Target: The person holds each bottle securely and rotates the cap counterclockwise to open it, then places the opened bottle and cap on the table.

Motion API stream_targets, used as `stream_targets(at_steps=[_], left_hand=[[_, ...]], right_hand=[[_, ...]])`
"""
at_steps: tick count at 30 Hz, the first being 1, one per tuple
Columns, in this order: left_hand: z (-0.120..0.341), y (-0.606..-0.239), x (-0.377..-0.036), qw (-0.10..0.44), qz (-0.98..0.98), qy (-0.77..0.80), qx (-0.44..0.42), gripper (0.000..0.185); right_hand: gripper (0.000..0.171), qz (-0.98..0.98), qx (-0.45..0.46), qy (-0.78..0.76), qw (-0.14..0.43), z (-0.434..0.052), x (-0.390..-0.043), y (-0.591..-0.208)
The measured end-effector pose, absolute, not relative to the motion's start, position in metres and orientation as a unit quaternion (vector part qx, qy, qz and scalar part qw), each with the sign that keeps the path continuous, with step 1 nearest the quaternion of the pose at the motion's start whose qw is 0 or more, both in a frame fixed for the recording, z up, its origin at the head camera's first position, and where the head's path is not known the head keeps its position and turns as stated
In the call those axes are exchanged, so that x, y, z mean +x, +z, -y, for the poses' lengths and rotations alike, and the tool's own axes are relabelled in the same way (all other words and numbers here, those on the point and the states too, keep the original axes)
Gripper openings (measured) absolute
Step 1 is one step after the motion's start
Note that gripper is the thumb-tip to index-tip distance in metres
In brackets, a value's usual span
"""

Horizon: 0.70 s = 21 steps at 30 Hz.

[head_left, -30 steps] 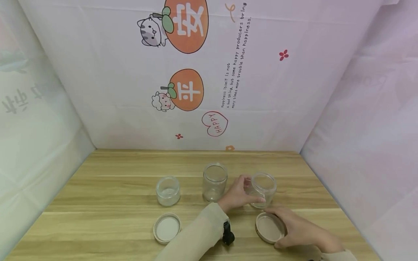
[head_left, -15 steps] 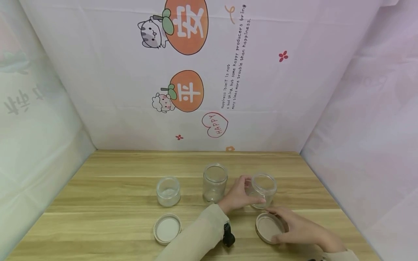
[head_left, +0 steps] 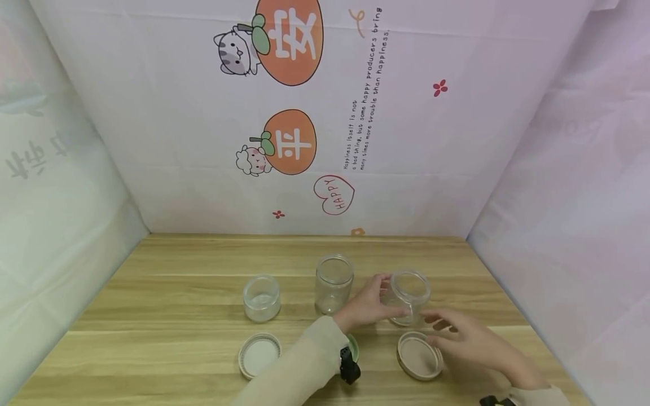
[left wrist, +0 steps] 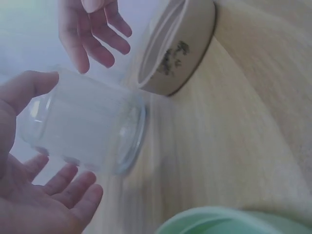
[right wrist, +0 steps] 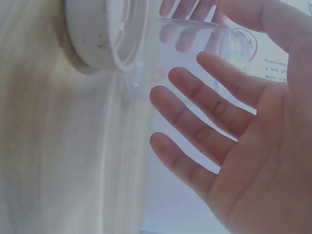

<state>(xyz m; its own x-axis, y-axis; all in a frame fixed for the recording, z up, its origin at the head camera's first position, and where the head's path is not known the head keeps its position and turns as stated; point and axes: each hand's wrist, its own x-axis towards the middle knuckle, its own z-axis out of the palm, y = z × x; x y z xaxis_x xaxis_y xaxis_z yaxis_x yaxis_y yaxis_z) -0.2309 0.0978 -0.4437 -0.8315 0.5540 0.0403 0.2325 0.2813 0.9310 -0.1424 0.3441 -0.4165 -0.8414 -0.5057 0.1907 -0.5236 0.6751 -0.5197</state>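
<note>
Table [head_left: 167, 293]: bare wood lay open across the left third and along the back, before the backdrop [head_left: 203, 186]. Obstacles stood in a row mid-table: short jar [head_left: 261, 298], tall jar [head_left: 333, 283], then the right jar [head_left: 408, 296] with the left hand [head_left: 367, 307] on it. Gap between short and tall jars was passable. The front held two lids [head_left: 260, 355] [head_left: 419, 355] (the right hand [head_left: 464, 338] hovered over the second), with the sleeve [head_left: 299, 369] between. The side walls closed both flanks.
</note>
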Motion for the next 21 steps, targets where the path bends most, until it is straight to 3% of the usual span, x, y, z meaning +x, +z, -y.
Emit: stream_targets(at_steps=[12, 21], left_hand=[[-0.076, -0.422, -0.218, 0.167, -0.786, 0.530, 0.272, 0.086], [-0.041, -0.403, -0.211, 0.171, -0.772, 0.505, 0.345, 0.060]], right_hand=[[0.037, 0.907, 0.299, 0.285, 0.081, -0.338, -0.146, -0.403], [0.035, 0.899, 0.306, 0.287, 0.124, -0.336, -0.149, -0.394]])
